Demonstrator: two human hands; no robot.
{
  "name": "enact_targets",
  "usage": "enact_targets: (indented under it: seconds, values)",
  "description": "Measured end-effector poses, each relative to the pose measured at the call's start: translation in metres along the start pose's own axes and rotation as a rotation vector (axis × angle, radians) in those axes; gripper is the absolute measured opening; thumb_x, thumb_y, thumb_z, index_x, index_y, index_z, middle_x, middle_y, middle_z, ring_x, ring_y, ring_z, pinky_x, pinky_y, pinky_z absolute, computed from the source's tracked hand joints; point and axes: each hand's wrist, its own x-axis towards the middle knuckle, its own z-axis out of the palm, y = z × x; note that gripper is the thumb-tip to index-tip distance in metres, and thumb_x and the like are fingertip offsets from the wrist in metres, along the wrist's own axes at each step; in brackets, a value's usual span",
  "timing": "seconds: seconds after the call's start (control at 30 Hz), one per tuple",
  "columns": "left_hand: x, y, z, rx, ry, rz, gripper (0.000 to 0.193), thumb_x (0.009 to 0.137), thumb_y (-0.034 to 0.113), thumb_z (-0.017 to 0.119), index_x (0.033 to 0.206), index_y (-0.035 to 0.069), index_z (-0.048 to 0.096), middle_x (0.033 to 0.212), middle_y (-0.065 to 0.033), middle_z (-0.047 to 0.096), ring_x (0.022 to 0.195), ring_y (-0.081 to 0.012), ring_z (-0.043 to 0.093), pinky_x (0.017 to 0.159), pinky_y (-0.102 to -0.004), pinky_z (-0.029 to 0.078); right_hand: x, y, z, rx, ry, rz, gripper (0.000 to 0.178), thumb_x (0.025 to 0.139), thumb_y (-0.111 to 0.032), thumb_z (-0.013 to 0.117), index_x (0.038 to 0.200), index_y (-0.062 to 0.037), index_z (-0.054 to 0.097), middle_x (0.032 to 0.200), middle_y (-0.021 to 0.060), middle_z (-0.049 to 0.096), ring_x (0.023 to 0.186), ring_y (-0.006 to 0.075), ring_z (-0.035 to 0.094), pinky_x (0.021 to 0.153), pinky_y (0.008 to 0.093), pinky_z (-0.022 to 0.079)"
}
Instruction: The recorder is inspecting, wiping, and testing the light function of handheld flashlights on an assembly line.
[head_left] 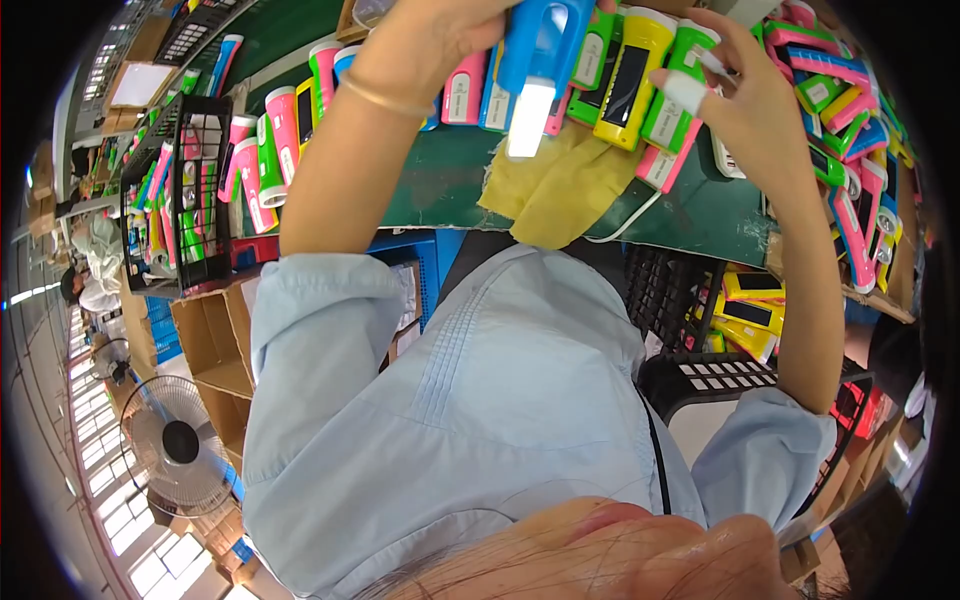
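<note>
At the top edge my left hand [455, 40] is closed round a blue flashlight [545, 45], partly cut off by the frame. A white side panel [530, 120] on it glows brightly. My right hand [760, 110] has its thumb and fingers round a green flashlight [668, 122] in the row on the bench. White wrapping [685, 92] covers part of that thumb. Beside this flashlight stands a yellow one [635, 75] with a dark panel. A crumpled yellow cloth [555, 185] lies at the bench edge below the blue flashlight.
Pink and green flashlights [270, 150] line the green bench [440, 190] at left, beside a black wire basket [190, 200]. A heap of flashlights [850, 120] fills the right side. A white cable [630, 220] curves over the bench edge. A fan [180, 442] stands lower left.
</note>
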Motion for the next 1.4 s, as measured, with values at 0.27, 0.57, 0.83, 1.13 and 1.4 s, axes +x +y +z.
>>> enact_targets:
  seconds: [0.27, 0.57, 0.83, 1.13, 1.4]
  values:
    - [-0.053, -0.047, -0.011, -0.273, 0.223, -0.22, 0.022, 0.079, 0.014, 0.059, 0.095, 0.002, 0.051, 0.078, -0.0069, 0.054, 0.061, -0.0187, 0.055, 0.051, -0.0325, 0.052, 0.005, -0.016, 0.054, 0.172, -0.387, 0.128, 0.029, 0.088, -0.014, 0.049, 0.112, 0.001, 0.046, 0.098, 0.0069, 0.056, 0.093, 0.012, 0.051, 0.085, 0.0234, 0.038]
    - [-0.087, -0.091, 0.003, -0.678, 0.146, -0.104, 0.039, 0.089, 0.036, 0.044, 0.105, 0.001, 0.049, 0.091, -0.0132, 0.058, 0.078, -0.0259, 0.059, 0.074, -0.0404, 0.049, -0.066, -0.018, 0.047, 0.498, -0.411, 0.189, 0.021, 0.089, -0.017, 0.047, 0.085, 0.0002, 0.057, 0.068, 0.0009, 0.053, 0.061, 0.0076, 0.044, 0.058, 0.0212, 0.036]
    - [-0.088, -0.098, 0.0, -1.0, 0.089, -0.125, 0.036, 0.083, 0.037, 0.054, 0.098, 0.004, 0.052, 0.082, -0.0087, 0.057, 0.068, -0.0195, 0.057, 0.064, -0.0351, 0.049, -0.081, -0.041, 0.06, 0.287, -0.072, -0.072, 0.029, 0.081, 0.001, 0.048, 0.106, -0.0077, 0.059, 0.08, 0.0085, 0.059, 0.061, 0.0141, 0.05, 0.058, 0.0246, 0.041]
    - [-0.078, -0.111, 0.022, -0.973, 0.227, 0.056, 0.05, 0.086, 0.051, 0.046, 0.105, 0.005, 0.049, 0.084, -0.0086, 0.053, 0.073, -0.0187, 0.055, 0.066, -0.0331, 0.049, -0.091, -0.058, 0.075, -0.061, -0.055, -0.549, 0.063, 0.055, 0.005, 0.065, 0.114, -0.0136, 0.055, 0.073, 0.0062, 0.045, 0.064, 0.021, 0.049, 0.053, 0.03, 0.042]
    - [-0.08, -0.101, 0.031, -0.687, 0.162, 0.415, 0.051, 0.086, 0.052, 0.043, 0.104, 0.005, 0.045, 0.083, -0.0092, 0.055, 0.074, -0.0186, 0.057, 0.066, -0.032, 0.048, -0.087, -0.055, 0.091, 0.311, 0.028, -0.142, 0.058, 0.063, -0.031, 0.078, 0.106, 0.0, 0.053, 0.09, 0.0097, 0.056, 0.078, 0.0148, 0.057, 0.065, 0.0259, 0.047]
